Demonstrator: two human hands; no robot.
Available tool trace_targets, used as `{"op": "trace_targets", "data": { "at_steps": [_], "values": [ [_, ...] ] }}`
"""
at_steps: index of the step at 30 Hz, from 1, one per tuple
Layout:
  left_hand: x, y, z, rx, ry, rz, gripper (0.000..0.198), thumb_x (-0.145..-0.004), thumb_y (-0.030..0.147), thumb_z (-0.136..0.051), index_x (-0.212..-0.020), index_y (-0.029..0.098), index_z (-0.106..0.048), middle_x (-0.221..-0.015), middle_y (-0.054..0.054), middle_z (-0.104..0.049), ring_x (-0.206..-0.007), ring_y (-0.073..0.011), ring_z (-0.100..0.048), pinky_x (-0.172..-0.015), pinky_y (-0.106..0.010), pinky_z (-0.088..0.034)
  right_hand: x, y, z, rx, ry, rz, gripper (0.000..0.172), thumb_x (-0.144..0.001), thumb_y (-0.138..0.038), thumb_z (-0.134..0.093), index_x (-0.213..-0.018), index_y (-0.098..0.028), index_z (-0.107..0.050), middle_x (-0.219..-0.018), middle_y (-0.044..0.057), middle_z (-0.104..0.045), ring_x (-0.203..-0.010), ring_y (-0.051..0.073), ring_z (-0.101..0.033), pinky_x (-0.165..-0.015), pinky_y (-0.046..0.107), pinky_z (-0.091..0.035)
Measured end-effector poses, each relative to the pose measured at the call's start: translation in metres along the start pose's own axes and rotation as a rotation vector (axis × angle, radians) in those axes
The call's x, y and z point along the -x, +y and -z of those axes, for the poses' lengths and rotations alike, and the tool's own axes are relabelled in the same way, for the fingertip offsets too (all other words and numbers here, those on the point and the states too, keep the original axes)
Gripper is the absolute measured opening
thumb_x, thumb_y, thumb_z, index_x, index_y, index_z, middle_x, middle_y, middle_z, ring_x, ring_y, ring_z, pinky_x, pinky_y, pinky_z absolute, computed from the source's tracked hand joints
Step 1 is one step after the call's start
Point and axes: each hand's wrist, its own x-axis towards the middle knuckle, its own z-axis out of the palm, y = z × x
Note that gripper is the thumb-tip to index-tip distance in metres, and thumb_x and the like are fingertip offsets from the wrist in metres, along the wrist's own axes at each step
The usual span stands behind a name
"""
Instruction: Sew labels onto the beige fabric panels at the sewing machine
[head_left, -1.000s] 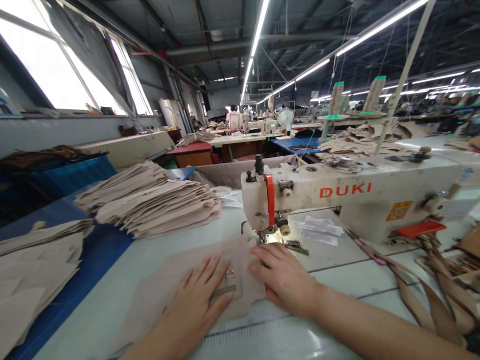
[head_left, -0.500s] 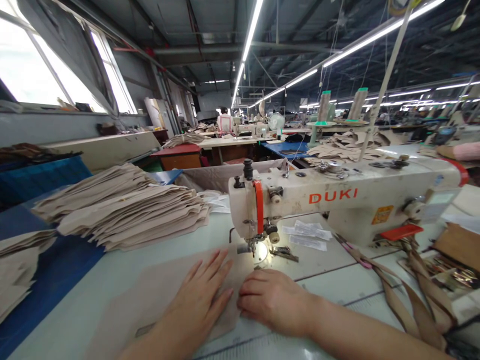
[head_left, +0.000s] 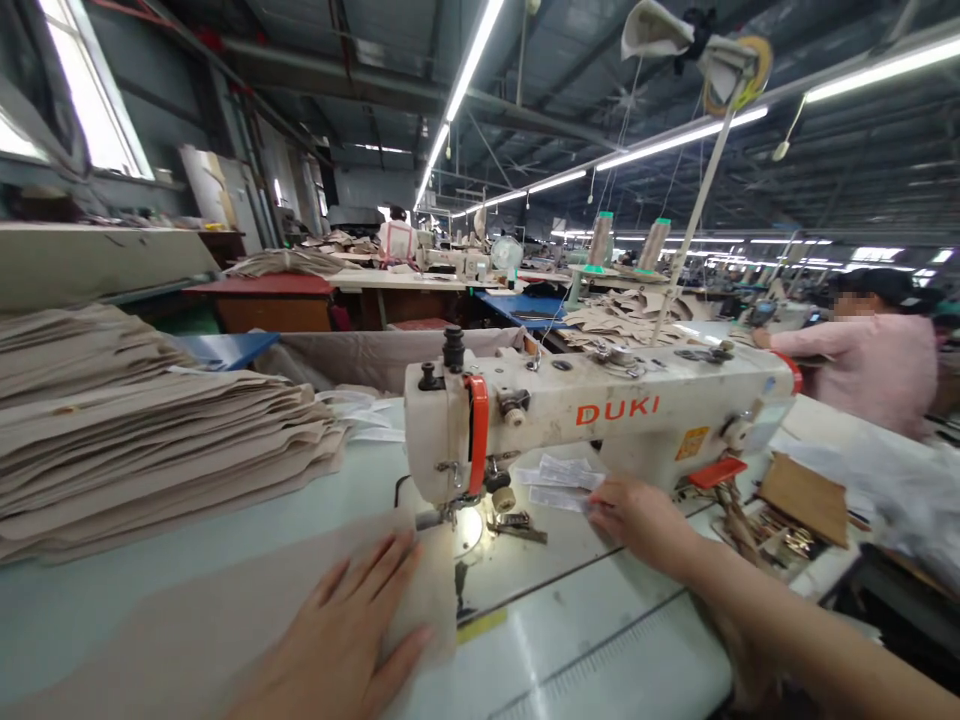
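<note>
A beige fabric panel (head_left: 300, 560) lies flat on the sewing machine table, its right edge beside the lit needle area. On it my left hand (head_left: 352, 620) rests palm down, fingers stretched out. To the right of the needle, my right hand (head_left: 637, 520) has its fingers pinched at the edge of several white label strips (head_left: 559, 480). What lies between those fingers is hidden. The white sewing machine (head_left: 540, 420) with an orange stripe stands just behind both hands. A small metal attachment (head_left: 517, 525) sits on its bed.
Stacked beige panels (head_left: 165, 460) fill the left side. A brown piece of card (head_left: 806, 495) and small metal parts (head_left: 795, 542) lie at the right. A co-worker in pink (head_left: 877, 360) sits beyond the machine. Thread cones (head_left: 600, 242) stand behind it.
My right hand has left the fabric beside the needle and moved right to the white strips. My left hand stays on the panel. The view has turned right.
</note>
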Motion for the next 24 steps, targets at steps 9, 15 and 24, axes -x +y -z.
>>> {"op": "trace_targets", "data": {
  "at_steps": [9, 15, 24],
  "values": [
    [0.004, -0.012, -0.009, -0.015, 0.305, -0.144, 0.048, -0.092, 0.048, -0.049, -0.132, 0.025, -0.060, -0.141, -0.007, -0.055, -0.125, -0.0294, -0.057, -0.107, -0.047, -0.042, 0.002, -0.006, -0.008, 0.008, 0.031, -0.091, 0.021, -0.090, -0.009, -0.049, -0.083, -0.016, -0.067, -0.089, 0.009, -0.069, -0.084, 0.021, -0.065, -0.073, 0.028, -0.046],
    [0.010, -0.001, 0.005, 0.036, 0.594, -0.286, 0.047, -0.094, 0.036, -0.051, -0.139, 0.023, -0.049, -0.133, -0.005, -0.063, -0.120, -0.0205, -0.060, -0.114, -0.037, -0.034, 0.025, -0.037, 0.013, -0.162, 0.127, 0.043, 0.015, -0.089, -0.015, -0.055, -0.081, -0.020, -0.067, -0.082, 0.003, -0.069, -0.076, 0.017, -0.065, -0.068, 0.025, -0.045],
    [0.018, 0.035, 0.024, 0.097, 0.679, -0.476, 0.036, -0.095, 0.013, -0.048, -0.131, 0.014, -0.050, -0.112, -0.008, -0.072, -0.110, -0.0173, -0.065, -0.110, -0.035, -0.040, 0.014, -0.138, 0.000, -0.245, 0.195, 0.482, 0.015, -0.084, -0.015, -0.067, -0.071, -0.019, -0.062, -0.072, 0.001, -0.066, -0.068, 0.016, -0.061, -0.064, 0.024, -0.042]
  ]
}}
